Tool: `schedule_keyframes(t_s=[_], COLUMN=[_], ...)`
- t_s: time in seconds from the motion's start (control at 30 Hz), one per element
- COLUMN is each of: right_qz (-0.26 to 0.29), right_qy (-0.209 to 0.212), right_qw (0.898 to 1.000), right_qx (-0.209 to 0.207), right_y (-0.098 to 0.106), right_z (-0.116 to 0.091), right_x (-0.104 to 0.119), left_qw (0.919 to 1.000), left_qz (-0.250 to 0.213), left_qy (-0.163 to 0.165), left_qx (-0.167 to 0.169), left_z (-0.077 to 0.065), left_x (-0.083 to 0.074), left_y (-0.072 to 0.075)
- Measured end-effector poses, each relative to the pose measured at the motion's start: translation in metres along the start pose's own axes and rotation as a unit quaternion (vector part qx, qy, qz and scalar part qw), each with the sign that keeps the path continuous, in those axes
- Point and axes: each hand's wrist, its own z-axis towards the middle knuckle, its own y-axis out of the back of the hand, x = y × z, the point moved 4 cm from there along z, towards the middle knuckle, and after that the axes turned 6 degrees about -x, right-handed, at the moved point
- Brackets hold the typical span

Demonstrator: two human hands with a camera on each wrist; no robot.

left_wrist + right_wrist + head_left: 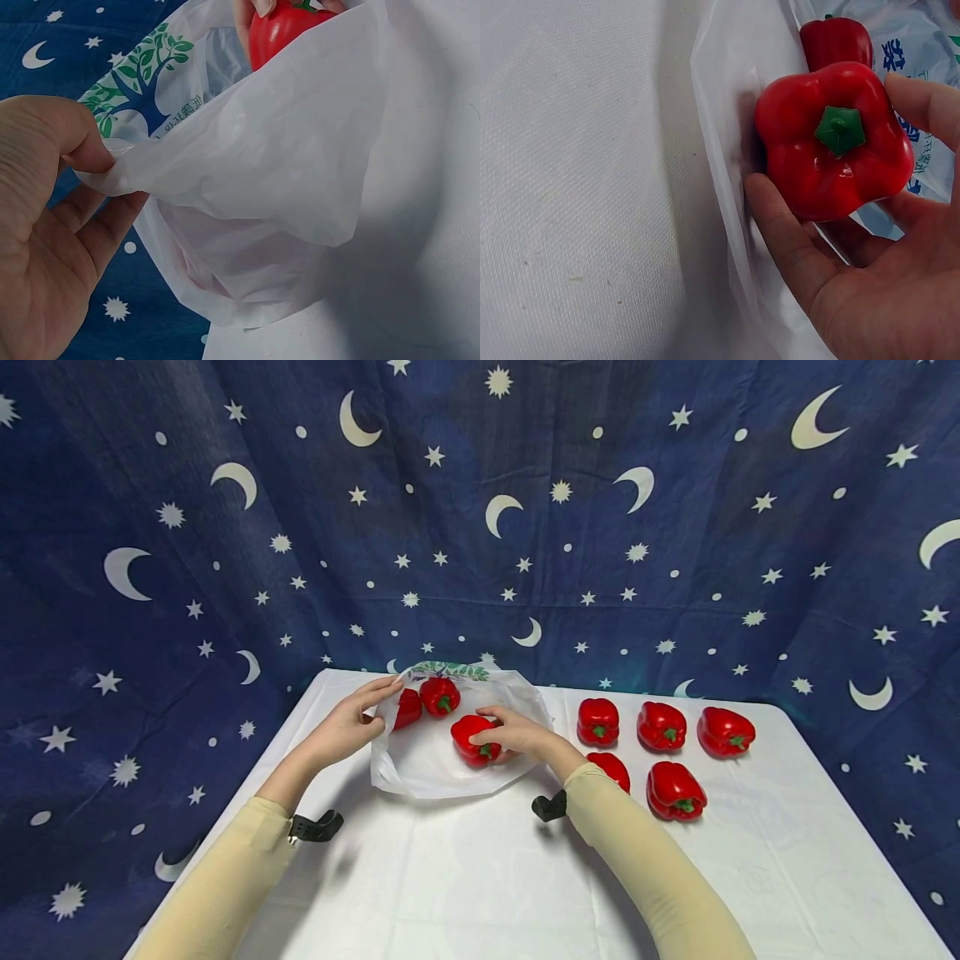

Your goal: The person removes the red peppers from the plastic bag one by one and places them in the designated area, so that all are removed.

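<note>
A white plastic bag with a green and blue tree print lies with its mouth spread wide. My left hand pinches the bag's left edge between thumb and fingers, plain in the left wrist view. In my right hand is a red bell pepper with a green stem, held within the bag's mouth; the right wrist view shows fingers curled round the pepper. Two more red peppers are inside the bag, one toward the back and one at the left, partly hidden by the bag's edge.
Several red bell peppers stand on the white-covered table to the right: a back row with a pepper in its middle, and a nearer pepper. Another pepper is partly behind my right sleeve. A blue star-and-moon cloth hangs behind.
</note>
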Motion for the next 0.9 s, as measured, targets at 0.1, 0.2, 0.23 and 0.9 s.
schedule_keyframes(t_s=[0.1, 0.2, 0.23, 0.9], right_qz=[0.003, 0.006, 0.006, 0.01], right_qy=[0.0, 0.0, 0.001, 0.014], right_qw=[1.0, 1.0, 1.0, 1.0], right_qx=[0.0, 0.0, 0.001, -0.007], right_y=[-0.0003, -0.0007, -0.0009, -0.0027], right_z=[-0.0009, -0.0013, -0.0012, -0.002], right_x=[0.0004, 0.0006, 0.0005, 0.0022], left_qw=[1.0, 1.0, 1.0, 1.0], left_qz=[0.002, 0.006, 0.006, -0.006], left_qy=[0.002, -0.001, -0.002, 0.0], left_qx=[0.001, 0.003, 0.004, 0.005], left_z=[0.0003, 0.0005, 0.0005, 0.0003], left_x=[-0.0007, -0.0005, -0.0002, 0.003], left_y=[-0.0005, -0.0009, -0.001, -0.0025])
